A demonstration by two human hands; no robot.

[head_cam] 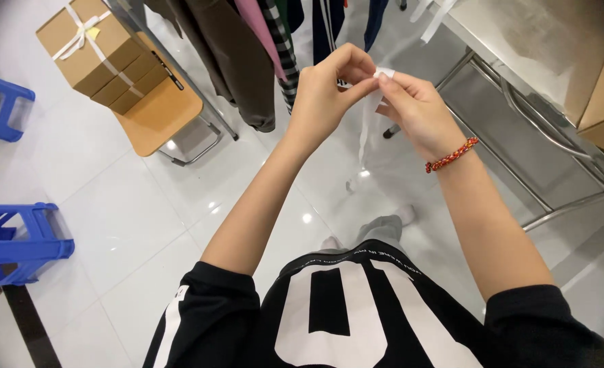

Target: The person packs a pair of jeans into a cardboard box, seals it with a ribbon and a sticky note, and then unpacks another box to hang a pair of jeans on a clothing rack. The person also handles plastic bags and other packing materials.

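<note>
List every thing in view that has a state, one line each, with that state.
left hand: raised, fingers pinching the white strip
right hand: raised, pinching the strip's top end
white strip: held at top, hanging loose below
cardboard boxes: closed, tied with white ribbon, stacked on a chair
chair: upright, loaded
blue stools: upright
garments: hanging

Open white floor (145, 225) is left at seven o'clock. Passage at twelve is blocked by hanging garments (247, 54); at two, by a steel table (520, 41); at ten, by a chair (162, 112) loaded with cardboard boxes (98, 51).
</note>
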